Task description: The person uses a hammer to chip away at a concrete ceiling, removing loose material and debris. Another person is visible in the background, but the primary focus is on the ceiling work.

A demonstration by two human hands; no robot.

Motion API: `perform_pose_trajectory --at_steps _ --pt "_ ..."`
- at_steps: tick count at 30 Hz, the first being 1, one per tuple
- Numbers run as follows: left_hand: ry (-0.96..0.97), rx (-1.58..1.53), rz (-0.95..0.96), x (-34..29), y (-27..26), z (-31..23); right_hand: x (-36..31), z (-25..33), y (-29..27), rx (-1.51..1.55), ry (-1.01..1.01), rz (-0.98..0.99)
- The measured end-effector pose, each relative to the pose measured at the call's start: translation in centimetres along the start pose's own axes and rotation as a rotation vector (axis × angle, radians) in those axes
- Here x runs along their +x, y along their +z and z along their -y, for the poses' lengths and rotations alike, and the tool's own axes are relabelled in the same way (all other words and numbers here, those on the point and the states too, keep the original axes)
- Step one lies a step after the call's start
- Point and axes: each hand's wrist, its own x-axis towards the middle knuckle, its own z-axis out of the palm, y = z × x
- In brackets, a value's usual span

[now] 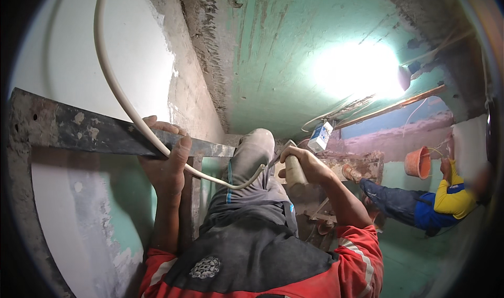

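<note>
My left hand [167, 159] is wrapped round a dark, plaster-spotted bar [89, 126]. A thick off-white hose or cable [113, 85] hangs from above, crosses the bar at that hand and curls to a cut-looking end over my knees. Closed in my right hand [308, 164] is a hand tool with a pale, thick handle [296, 173]. Its thin metal part [281, 150] reaches toward the hose's end; whether they touch I cannot tell. The tool's exact kind is partly hidden by my fingers.
Peeling green wall [273, 46] lies ahead, with a glaring lamp [362, 69]. A white-and-blue box [321, 136] hangs near a wooden batten [391, 106]. At right, a person in yellow and blue [441, 203] is beside an orange bucket [417, 163]. Wooden scaffolding [362, 166] stands below.
</note>
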Motion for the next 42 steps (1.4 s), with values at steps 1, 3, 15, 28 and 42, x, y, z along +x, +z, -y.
perform_pose_trajectory --at_steps 1,3,15,28,42 --pt "-0.003 -0.003 0.002 0.0 0.0 0.0 -0.5 0.1 0.0 -0.044 0.176 0.001" --pt "-0.020 0.020 -0.016 0.1 0.3 -0.1 -1.0 0.7 -0.8 -0.312 0.151 -0.079" --pt "-0.055 -0.025 -0.086 -0.2 0.4 -0.4 -3.1 3.3 -8.0 -0.331 -0.036 -0.383" --pt "-0.083 -0.046 -0.116 -0.3 0.5 0.0 0.8 6.9 -14.7 0.475 -0.291 -1.260" --pt "-0.041 0.163 -0.163 -0.5 0.3 0.2 -0.2 22.8 -23.7 -0.224 -1.726 -0.962"
